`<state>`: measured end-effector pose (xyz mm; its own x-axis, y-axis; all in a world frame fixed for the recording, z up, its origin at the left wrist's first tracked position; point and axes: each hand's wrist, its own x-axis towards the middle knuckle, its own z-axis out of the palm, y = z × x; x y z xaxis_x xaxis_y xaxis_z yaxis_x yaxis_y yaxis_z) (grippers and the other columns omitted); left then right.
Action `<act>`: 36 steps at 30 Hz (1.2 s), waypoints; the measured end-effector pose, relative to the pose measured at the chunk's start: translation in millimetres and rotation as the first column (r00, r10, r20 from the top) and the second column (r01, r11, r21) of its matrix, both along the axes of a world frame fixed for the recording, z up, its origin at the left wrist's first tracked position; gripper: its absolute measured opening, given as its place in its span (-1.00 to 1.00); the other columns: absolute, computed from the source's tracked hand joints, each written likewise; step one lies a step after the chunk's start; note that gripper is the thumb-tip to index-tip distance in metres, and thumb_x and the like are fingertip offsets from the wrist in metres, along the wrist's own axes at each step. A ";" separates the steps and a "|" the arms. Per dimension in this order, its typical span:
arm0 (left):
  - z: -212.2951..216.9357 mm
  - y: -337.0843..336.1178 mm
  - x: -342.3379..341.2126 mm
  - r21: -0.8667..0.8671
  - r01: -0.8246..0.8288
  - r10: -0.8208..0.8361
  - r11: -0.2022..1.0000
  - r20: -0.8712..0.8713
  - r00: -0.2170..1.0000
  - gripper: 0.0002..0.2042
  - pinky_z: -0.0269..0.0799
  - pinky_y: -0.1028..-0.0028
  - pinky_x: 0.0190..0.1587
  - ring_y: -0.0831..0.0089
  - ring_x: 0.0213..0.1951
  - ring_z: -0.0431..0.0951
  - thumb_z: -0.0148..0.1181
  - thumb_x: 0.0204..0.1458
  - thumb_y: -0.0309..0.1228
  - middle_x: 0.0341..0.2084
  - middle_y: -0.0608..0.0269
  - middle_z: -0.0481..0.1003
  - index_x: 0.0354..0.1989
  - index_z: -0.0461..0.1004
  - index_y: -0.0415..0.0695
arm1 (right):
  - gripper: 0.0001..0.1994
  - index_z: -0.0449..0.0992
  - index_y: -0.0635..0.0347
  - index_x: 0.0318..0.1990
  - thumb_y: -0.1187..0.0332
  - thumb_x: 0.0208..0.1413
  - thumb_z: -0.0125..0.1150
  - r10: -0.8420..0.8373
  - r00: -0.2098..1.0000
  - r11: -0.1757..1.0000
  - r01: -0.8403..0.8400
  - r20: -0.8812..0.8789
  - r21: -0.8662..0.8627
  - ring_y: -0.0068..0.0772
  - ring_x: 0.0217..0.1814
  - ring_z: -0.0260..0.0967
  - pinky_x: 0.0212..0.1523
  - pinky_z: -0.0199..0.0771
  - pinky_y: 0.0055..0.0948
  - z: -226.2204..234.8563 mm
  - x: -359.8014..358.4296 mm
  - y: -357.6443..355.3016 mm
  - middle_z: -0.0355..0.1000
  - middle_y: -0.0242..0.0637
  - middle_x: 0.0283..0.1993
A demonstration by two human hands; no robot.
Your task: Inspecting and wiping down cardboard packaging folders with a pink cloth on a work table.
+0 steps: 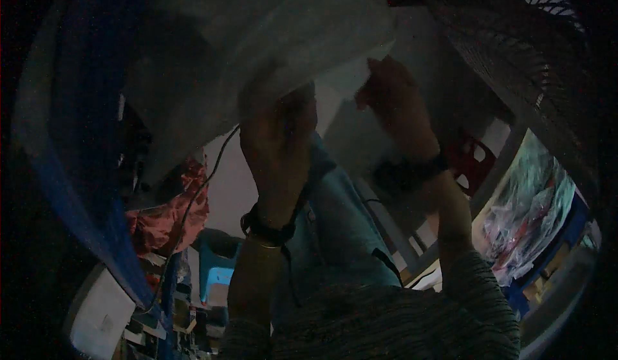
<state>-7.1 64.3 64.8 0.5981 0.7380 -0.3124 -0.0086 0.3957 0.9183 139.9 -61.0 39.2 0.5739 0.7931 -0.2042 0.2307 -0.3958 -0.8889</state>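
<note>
The picture is very dark. A large pale, see-through sheet, perhaps a plastic bag (302,22), spreads across the upper middle. My left hand (280,125) is raised at its lower edge, with the fingers partly behind the sheet and hard to make out. To the right, my right hand (396,96) is closed, its fingers curled in beside the sheet's edge. Whether it pinches that edge or something small does not show. Dark bands circle both wrists.
A thin cable (209,176) hangs at left, by crumpled red wrapping (174,218). A blue stool (217,273) stands lower left. At right are a red perforated object (474,160), clear plastic wrapping (528,212) and a dark mesh (521,57).
</note>
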 end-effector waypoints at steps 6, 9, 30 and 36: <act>-11.6 -22.9 -32.5 0.019 -0.007 0.007 1.000 0.004 1.000 -0.57 0.37 0.54 -0.16 0.55 -0.26 0.47 0.18 0.04 -0.60 -0.26 0.20 0.49 0.12 0.27 -0.28 | -0.79 0.39 0.32 -0.08 0.41 0.19 0.02 -0.263 0.937 0.944 0.202 -0.228 -0.259 -0.31 -0.22 0.43 -0.17 0.46 -0.31 24.9 -7.0 -26.6 0.38 -0.20 -0.26; -13.5 -24.6 -53.7 0.339 0.154 -0.124 0.928 -0.109 0.986 -0.63 0.38 0.51 -0.16 0.50 -0.23 0.46 0.16 0.05 -0.57 -0.28 0.18 0.49 0.05 0.31 -0.28 | -0.78 0.42 0.27 -0.18 0.27 0.19 0.05 -0.507 0.726 0.862 0.416 -0.465 -0.291 -0.35 -0.32 0.38 -0.33 0.36 -0.32 18.2 -17.6 -55.3 0.39 -0.25 -0.39; 34.3 -41.3 -114.4 0.447 0.537 -0.599 0.716 -0.003 0.801 -0.84 0.34 0.42 0.06 0.31 -0.01 0.46 0.25 -0.22 -0.65 -0.11 0.15 0.47 -0.43 0.54 -0.15 | -0.67 0.51 0.30 -0.15 0.26 0.01 0.33 -0.520 0.854 0.846 0.514 0.010 0.141 -0.21 0.06 0.40 0.04 0.43 -0.25 105.7 -157.6 -248.0 0.42 0.05 0.03; 48.9 -82.4 -117.0 0.322 0.533 -0.610 0.783 0.225 0.760 -0.88 0.31 0.29 0.09 0.20 0.03 0.42 0.29 -0.23 -0.54 0.00 0.05 0.39 -0.46 0.54 -0.12 | -0.68 0.51 0.33 -0.19 0.19 0.12 0.19 -0.680 0.640 0.728 0.534 0.357 0.430 -0.10 0.12 0.36 0.13 0.34 -0.26 107.6 -217.9 -293.8 0.37 0.12 0.09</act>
